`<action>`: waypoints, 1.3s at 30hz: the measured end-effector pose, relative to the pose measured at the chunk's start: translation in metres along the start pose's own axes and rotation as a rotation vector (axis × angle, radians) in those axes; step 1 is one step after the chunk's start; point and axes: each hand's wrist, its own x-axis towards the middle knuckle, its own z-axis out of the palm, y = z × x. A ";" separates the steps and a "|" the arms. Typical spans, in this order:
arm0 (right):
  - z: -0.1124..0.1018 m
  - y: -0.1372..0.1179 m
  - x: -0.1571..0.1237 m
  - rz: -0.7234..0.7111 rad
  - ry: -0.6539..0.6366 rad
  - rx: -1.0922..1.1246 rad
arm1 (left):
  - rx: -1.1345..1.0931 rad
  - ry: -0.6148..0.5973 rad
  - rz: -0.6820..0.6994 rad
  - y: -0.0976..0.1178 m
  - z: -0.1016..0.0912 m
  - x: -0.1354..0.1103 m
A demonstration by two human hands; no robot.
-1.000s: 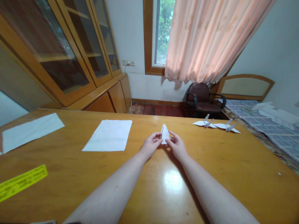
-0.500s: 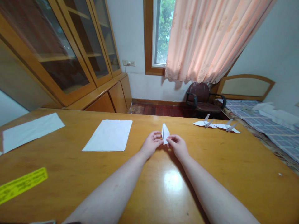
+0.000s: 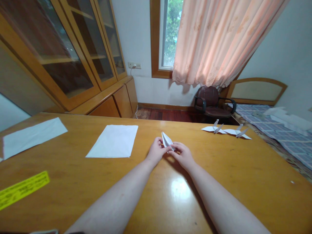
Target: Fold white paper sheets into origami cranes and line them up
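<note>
Between my hands, near the table's far edge, is a small piece of folded white paper, its pointed end tilted up and to the left. My left hand grips its lower left side, thumb across the front. From the right, my right hand pinches the lower right part with thumb and fingers. The paper's bottom is partly hidden behind the fingertips. Off to the right, two folded paper cranes with raised points rest end to end on the table.
A stack of white paper sheets lies left of my hands on the wooden table. Farther left are a white paper strip and a yellow label. Beyond the table stand a chair and a glass-door cabinet.
The folded paper has turned, its tip swinging left and slightly down. My right hand has shifted left, bringing the two hands' fingertips closer together.
</note>
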 end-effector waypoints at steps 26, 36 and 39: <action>-0.003 -0.003 -0.007 -0.258 0.204 -0.315 | 0.048 0.028 0.092 0.005 0.003 -0.005; 0.005 -0.005 -0.004 -0.039 0.209 -0.111 | 0.023 0.045 0.097 0.000 0.001 -0.001; 0.008 -0.001 -0.002 0.092 0.097 0.057 | 0.014 0.040 0.075 0.000 0.000 0.000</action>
